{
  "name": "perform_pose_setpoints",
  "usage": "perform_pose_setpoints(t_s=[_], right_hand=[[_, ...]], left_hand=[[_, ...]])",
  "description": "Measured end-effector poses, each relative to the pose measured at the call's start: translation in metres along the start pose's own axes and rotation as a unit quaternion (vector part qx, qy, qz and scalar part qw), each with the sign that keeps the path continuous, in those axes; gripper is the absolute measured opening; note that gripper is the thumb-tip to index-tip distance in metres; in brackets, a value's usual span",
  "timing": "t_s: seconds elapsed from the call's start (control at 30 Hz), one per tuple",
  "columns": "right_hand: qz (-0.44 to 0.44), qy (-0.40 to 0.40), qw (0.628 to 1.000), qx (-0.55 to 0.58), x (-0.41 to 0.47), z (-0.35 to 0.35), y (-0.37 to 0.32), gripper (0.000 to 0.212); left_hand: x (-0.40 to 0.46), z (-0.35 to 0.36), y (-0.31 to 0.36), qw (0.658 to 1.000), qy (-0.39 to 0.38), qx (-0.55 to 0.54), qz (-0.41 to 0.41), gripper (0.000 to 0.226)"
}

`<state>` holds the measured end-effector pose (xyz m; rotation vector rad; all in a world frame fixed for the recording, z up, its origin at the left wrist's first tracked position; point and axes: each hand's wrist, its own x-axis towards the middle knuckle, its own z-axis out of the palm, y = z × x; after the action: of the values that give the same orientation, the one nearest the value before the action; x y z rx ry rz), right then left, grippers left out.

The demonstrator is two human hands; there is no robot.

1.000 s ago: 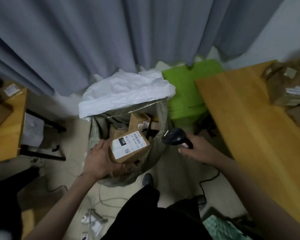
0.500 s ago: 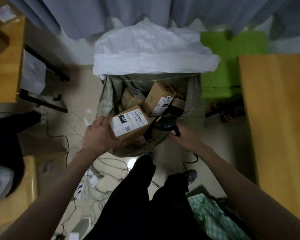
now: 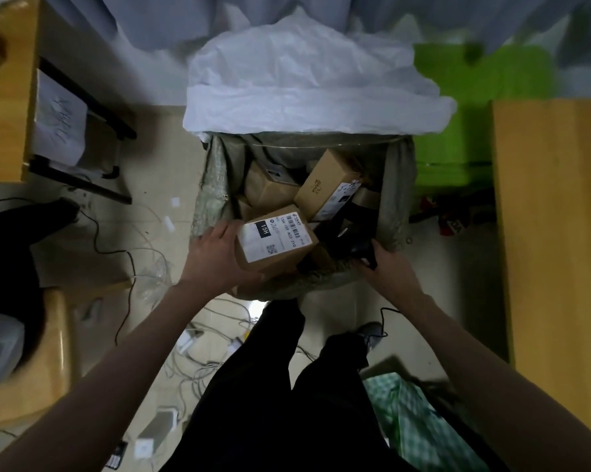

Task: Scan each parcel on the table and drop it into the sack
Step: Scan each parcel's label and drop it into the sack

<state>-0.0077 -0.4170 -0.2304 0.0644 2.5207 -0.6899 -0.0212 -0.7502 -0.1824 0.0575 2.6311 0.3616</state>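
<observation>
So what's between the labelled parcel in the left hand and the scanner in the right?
In the head view, only the sack's dark interior and a corner of a brown box separate the labelled parcel from the scanner.

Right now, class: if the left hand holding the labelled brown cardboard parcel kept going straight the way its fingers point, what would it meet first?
The left hand points up-image into the open grey sack. Carrying the labelled brown cardboard parcel, it would probably meet the plain brown box lying inside first, though depth is unclear.

The parcel (image 3: 276, 240) label reads "15H" and "15H 159 A03 710".
</observation>
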Motion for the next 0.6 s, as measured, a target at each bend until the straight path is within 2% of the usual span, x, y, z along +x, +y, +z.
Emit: perform_pose_setpoints(t_s=[0.13, 0.3, 0.37, 0.6], right_hand=[[0.015, 0.035, 0.999, 0.0, -0.008, -0.013, 0.012, 0.036], [0.019, 0.044, 0.999, -0.019, -0.02, -0.025, 0.014, 0.039], [0.008, 0.045, 0.999, -0.027, -0.026, -0.033, 0.012, 0.037], [0.006, 0.11, 0.994, 0.018, -0.052, -0.069, 0.015, 0.031]], left_hand=[[0.025, 0.007, 0.025, 0.999, -0.015, 0.01, 0.03, 0.111], [0.048, 0.024, 0.06, 0.99, -0.101, -0.003, 0.098, 0.109], [0.05, 0.033, 0.074, 0.986, -0.113, -0.029, 0.118, 0.104], [0.037, 0.055, 0.102, 0.973, 0.015, -0.172, 0.156, 0.086]])
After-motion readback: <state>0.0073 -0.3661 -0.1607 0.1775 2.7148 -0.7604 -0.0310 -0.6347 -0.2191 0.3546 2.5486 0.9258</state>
